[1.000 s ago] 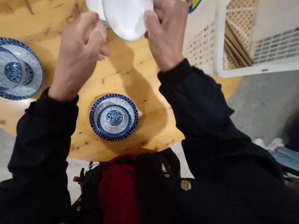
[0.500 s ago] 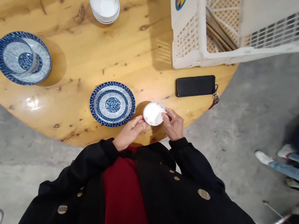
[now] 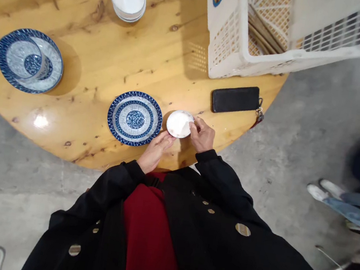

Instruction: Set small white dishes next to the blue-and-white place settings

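A small white dish (image 3: 179,124) is held between my two hands near the table's front edge. My right hand (image 3: 202,135) pinches its right rim, thumb over the inside. On the lower left, the fingers of my left hand (image 3: 156,150) press against the rim and partly under it. Just left of the dish lies a round blue-and-white patterned plate (image 3: 135,119), close to my left fingertips but apart from the dish. The underside of the dish is hidden.
A black phone (image 3: 235,99) with a key ring lies to the right. Behind it stands a white plastic crate (image 3: 227,47) holding sticks. Stacked white bowls (image 3: 128,0) are further back. A blue-patterned bowl (image 3: 30,61) sits at left. A person's legs (image 3: 355,204) show at right.
Both hands and the white dish have shifted slightly left, bringing the dish closer to the patterned plate. The whole view has also moved a little.
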